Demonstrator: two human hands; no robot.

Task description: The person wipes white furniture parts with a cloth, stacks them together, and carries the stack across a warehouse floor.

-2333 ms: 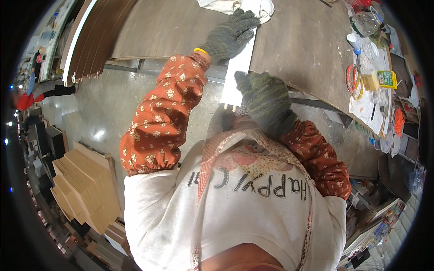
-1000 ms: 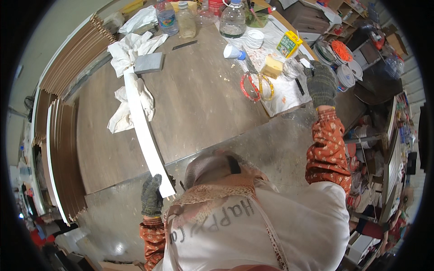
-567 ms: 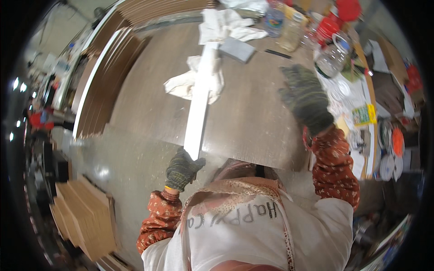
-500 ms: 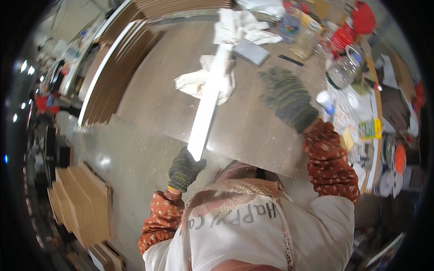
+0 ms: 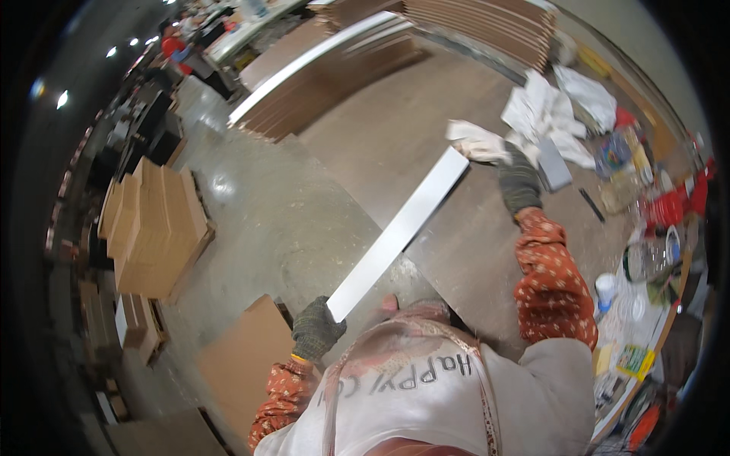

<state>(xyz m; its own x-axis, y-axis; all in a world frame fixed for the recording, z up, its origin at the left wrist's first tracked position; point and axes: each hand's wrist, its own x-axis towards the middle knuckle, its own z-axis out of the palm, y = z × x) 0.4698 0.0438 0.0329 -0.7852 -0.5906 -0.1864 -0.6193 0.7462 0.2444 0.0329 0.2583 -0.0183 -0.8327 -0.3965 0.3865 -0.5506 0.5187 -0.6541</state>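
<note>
My left hand (image 5: 316, 330), in a dark knitted glove, is closed round the near end of a long, narrow white board (image 5: 399, 232). The board slants away to the right, its far end over the brown tabletop (image 5: 380, 129). Near that far end, my gloved right hand (image 5: 520, 181) is closed on a white cloth (image 5: 475, 140), which sticks out to the left of the fingers. A grey rectangular block (image 5: 553, 166) lies just right of that hand, partly on a crumpled white cloth pile (image 5: 541, 110). A thin black stick (image 5: 591, 205) rests farther right.
Stacked brown panels with white edges (image 5: 327, 72) stand along the table's far side. Bottles, red items and a white cup (image 5: 606, 287) crowd the right edge. Flat cardboard (image 5: 156, 228) is piled on the floor at left. A person in red (image 5: 179, 52) stands far off.
The white board has swung clockwise, its far end now farther right and off the cloths. My right hand, open before, has taken a white cloth. The whole view has turned too.
</note>
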